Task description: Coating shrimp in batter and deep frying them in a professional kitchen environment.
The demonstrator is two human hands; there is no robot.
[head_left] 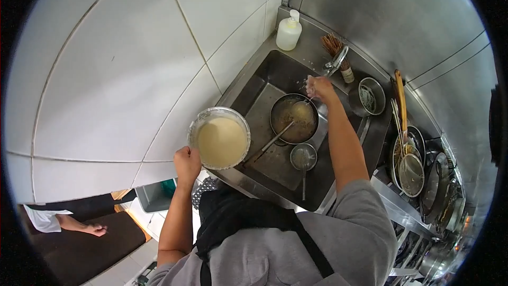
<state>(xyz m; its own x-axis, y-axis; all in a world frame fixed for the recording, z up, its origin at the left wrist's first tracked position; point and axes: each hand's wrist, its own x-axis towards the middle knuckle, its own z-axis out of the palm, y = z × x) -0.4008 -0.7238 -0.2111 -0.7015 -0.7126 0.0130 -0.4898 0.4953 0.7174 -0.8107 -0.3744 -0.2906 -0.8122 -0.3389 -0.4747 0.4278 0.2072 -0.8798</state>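
My left hand (187, 165) is closed at the near-left rim of a round tub (192, 137) of smooth, cream-coloured batter-like liquid, holding it at the sink's left edge. My right hand (320, 88) reaches over the metal sink (274, 178), just below the tap (336, 61). Its fingers look wet or whitish; whether they grip a thin handle is unclear. Below it in the sink stands a dark pan (283, 137) of brownish liquid. A round ladle bowl (301, 110) and a long-handled tool (274, 140) rest in the pan. Nearer me lies a small strainer-like ladle (303, 157).
Behind the sink are a pump bottle (289, 35) and a bundled-stick brush (332, 44). A metal pot (372, 96) sits right of the tap. Strainers (411, 174) and pans (434, 186) crowd the right side. Another person's arm (77, 224) shows at lower left.
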